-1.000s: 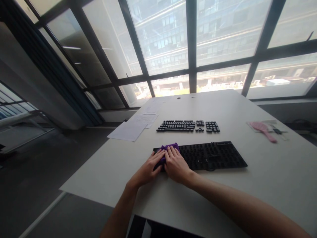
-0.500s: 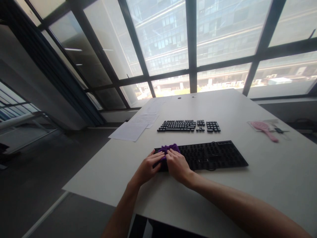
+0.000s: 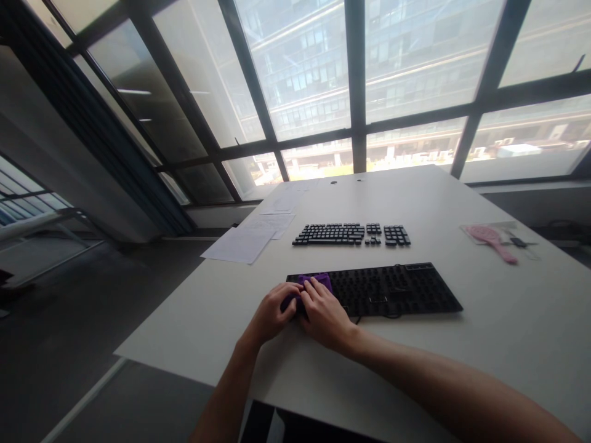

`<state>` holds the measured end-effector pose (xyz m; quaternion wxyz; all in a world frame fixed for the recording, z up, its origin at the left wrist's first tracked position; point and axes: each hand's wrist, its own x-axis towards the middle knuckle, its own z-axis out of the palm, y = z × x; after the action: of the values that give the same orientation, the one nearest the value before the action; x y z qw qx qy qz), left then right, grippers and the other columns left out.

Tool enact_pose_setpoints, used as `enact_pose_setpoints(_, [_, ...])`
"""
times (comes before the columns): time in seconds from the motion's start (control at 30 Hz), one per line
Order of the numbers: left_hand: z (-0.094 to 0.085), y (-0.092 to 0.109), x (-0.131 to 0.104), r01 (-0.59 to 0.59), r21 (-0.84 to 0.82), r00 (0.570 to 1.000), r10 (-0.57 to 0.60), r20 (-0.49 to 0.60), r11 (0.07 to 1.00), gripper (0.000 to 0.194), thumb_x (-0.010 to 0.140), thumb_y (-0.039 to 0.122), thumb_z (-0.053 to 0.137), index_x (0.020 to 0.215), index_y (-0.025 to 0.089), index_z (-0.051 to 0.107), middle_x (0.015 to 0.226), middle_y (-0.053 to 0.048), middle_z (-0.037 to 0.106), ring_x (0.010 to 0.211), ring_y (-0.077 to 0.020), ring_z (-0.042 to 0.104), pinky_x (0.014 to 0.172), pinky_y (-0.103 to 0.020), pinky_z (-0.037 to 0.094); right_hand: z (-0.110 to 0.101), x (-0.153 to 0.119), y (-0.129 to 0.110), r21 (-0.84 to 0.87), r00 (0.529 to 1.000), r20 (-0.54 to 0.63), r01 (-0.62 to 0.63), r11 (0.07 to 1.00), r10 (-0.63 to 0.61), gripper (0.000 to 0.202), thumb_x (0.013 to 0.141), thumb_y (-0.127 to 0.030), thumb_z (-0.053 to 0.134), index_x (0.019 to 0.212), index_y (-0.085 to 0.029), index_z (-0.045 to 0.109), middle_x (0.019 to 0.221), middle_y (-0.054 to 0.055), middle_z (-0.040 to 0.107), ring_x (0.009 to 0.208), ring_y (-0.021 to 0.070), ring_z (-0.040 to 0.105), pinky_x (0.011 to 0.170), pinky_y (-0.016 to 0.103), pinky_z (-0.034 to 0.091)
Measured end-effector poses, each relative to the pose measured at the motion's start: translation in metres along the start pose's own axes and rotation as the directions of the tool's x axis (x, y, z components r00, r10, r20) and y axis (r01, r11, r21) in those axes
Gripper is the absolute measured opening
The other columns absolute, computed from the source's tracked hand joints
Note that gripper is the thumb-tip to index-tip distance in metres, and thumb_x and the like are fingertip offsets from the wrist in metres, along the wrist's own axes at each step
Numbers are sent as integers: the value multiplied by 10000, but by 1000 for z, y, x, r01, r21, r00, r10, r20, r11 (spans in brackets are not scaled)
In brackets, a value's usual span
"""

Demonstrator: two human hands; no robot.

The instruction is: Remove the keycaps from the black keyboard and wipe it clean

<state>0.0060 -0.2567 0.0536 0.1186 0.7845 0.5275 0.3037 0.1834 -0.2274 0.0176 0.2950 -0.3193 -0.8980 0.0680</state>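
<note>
A black keyboard base (image 3: 415, 289) without keycaps lies on the white table (image 3: 498, 344). On its left end is a purple cloth (image 3: 322, 280). My left hand (image 3: 272, 312) is closed on the cloth's left part at the base's left end. Beside it, my right hand (image 3: 325, 314) presses on the cloth with bent fingers, its fingertips near those of my left hand. Part of the cloth and the base's front left corner are hidden under both hands. Behind the base, the removed black keycaps (image 3: 330, 234) sit in keyboard order.
White paper sheets (image 3: 240, 243) lie along the table's left edge. A pink handheld object (image 3: 493, 242) and a small dark item (image 3: 518, 242) rest on the right side. A dark object (image 3: 305, 427) is at the near edge. Large windows stand behind the table.
Both hands have shifted slightly toward the near left edge of the base. The cloth has moved and bunched with them, and my left fingers are more bent.
</note>
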Motion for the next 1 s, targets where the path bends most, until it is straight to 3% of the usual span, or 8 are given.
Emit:
enact_pose_setpoints(0.1, [0,-3,0,-4,-8,999,4,53,1000,379,860,172,574,1236,218,597,1372,-94,578,1307,-250,510,1125,-435,410,1,0,1,9,1000,12,-18,1000,18,510,908,-270,555,1337,6,540,1461,254,466,1420,331,352,1163,437,315])
enact_pose_setpoints(0.23, [2,-8,-2,-11,9,987,10,161,1000,632,852,180,599,1459,242,435,1500,-89,460,1417,-271,384,1183,-502,326,3,1,2,-18,999,53,1,1000,0,520,887,-148,525,1374,35,503,1458,259,468,1415,302,373,1172,410,304])
enact_pose_setpoints(0.4, [3,-13,-3,-30,37,981,22,192,999,629,872,181,592,1473,261,427,1518,-67,436,1425,-259,373,1209,-512,272,2,2,4,-22,998,69,13,1000,-11,433,892,-107,497,1295,25,583,1403,243,536,1378,281,435,1154,376,338])
enact_pose_setpoints(0.73, [5,-17,-2,14,32,982,-20,185,999,590,884,192,586,1456,256,457,1519,-69,432,1430,-257,363,1192,-495,310,2,2,3,-40,999,40,9,999,-7,442,905,-131,515,1321,13,559,1414,241,526,1373,285,442,1142,390,360])
enact_pose_setpoints(0.87, [3,-14,-4,-1,3,986,1,165,1000,531,882,224,621,1404,254,527,1516,-77,439,1411,-269,396,1188,-496,324,-5,4,1,14,997,68,-41,999,40,304,909,-95,505,1170,-67,659,1275,186,647,1268,244,551,1062,340,443])
enact_pose_setpoints(1.0, [0,-10,-4,-17,-25,992,20,124,1000,469,869,255,665,1334,257,597,1482,-82,484,1362,-280,462,1162,-488,371,-12,4,2,94,996,50,-85,992,80,216,913,-119,537,1085,-128,667,1135,117,709,1118,216,635,993,314,486])
